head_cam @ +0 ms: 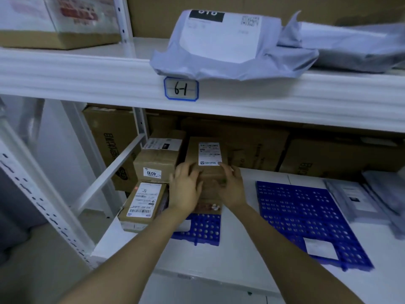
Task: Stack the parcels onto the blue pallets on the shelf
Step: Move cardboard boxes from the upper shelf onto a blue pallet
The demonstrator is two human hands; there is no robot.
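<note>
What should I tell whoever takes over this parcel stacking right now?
Hands: left hand and right hand both lie on the labelled box, fingers fairly straight, one on each side.
Done: that box sits in the stack over the left pallet, beside smaller boxes.
Right pallet: bare except for a white slip.
To do: grey bags lie on the shelf to its right, not yet on a pallet.
</note>
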